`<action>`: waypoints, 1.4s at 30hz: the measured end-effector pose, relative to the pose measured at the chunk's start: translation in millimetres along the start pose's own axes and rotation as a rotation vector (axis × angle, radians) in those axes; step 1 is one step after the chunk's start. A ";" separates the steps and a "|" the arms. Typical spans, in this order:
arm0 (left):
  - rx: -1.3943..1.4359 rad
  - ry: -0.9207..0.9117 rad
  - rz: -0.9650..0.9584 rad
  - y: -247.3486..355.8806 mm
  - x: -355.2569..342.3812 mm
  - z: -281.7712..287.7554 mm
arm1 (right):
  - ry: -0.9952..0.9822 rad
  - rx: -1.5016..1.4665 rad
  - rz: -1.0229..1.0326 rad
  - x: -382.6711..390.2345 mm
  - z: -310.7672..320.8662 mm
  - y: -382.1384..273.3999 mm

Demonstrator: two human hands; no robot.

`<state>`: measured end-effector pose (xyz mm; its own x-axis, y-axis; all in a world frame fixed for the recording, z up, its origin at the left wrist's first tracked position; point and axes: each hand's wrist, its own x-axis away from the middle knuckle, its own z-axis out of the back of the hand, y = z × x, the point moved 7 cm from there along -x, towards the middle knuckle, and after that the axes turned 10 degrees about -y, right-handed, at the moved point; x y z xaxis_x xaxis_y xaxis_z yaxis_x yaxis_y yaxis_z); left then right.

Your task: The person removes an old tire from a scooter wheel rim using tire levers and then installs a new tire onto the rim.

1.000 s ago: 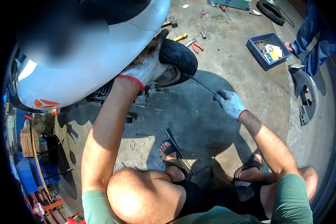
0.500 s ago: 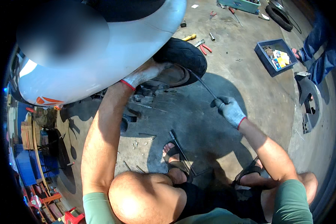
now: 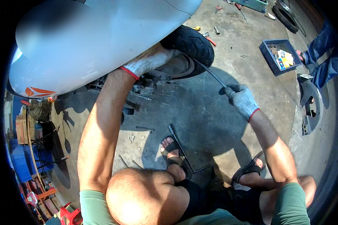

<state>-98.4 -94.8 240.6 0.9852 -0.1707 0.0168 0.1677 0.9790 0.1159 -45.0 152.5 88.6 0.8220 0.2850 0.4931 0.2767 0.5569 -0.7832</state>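
My left hand (image 3: 150,63), in a white glove with a red cuff, reaches under the pale scooter body (image 3: 112,41) to the wheel. Its fingers lie against the rim side of the black tyre (image 3: 193,44) and are mostly hidden, so their grip does not show. My right hand (image 3: 243,100), gloved the same way, is closed around a long metal tyre lever (image 3: 214,76). The lever slants up and left from my fist, its far end at the tyre's edge beside the metal rim (image 3: 182,67).
An L-shaped wrench (image 3: 181,148) lies by my left foot. Pliers (image 3: 210,39), a socket (image 3: 216,30) and a screwdriver (image 3: 242,13) are farther off. A blue crate (image 3: 264,56) stands at the right, near another person's legs (image 3: 325,56). Loose tyres (image 3: 285,18) lie beyond.
The view has shifted slightly. My right hand, still gripping the tyre lever, has moved a little right and away from me. My left hand stays at the wheel.
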 end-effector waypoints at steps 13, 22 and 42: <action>0.123 0.078 -0.109 -3.5 -11.9 -17.1 | -0.244 -0.944 -0.215 19.1 -89.6 -14.5; -0.059 -0.144 0.065 -17.7 -7.5 -13.9 | 0.033 -1.371 -0.027 -13.6 -190.0 -4.7; 0.044 -0.168 0.136 -28.3 8.9 -4.9 | -0.075 0.498 0.360 -116.8 -105.2 15.2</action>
<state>-94.2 -123.4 232.6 0.9780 -0.0573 0.2004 0.0285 0.9892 0.1441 -84.5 45.6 -20.8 0.7781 0.5670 0.2704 -0.2920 0.7076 -0.6434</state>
